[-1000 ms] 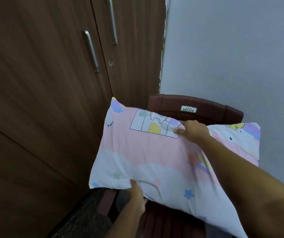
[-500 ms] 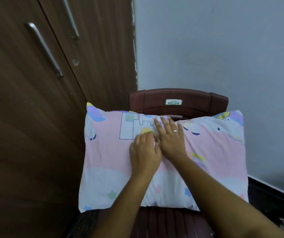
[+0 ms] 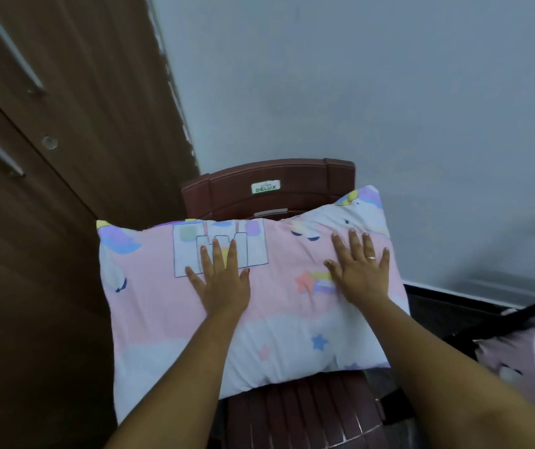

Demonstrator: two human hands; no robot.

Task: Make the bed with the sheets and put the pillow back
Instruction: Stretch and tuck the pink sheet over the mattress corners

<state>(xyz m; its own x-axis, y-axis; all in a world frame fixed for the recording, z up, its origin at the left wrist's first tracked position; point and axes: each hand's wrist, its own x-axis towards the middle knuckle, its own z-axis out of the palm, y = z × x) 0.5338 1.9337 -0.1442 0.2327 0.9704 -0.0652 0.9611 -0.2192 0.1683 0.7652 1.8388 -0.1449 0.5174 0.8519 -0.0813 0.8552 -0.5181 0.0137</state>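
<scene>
A pink and white pillow [image 3: 279,306] printed with castles, stars and clouds lies flat across the seat of a dark red plastic chair [image 3: 269,189]. My left hand [image 3: 221,280] presses flat on the pillow's left half, over the castle print, fingers straight and spread. My right hand [image 3: 360,270] lies flat on the right half with spread fingers and a ring on one finger. Neither hand grips the fabric. A bit of matching pink printed fabric [image 3: 531,377] shows at the right edge.
A brown wooden wardrobe [image 3: 49,189] with metal handles stands close on the left. A pale grey wall [image 3: 373,92] is behind the chair. Dark floor [image 3: 447,312] shows to the right, with a black strap-like item [image 3: 519,319] lying near the printed fabric.
The pillow was held up by its edges, then laid on the chair. Both hands were together at its middle and have now slid apart, left hand leftward, right hand rightward.
</scene>
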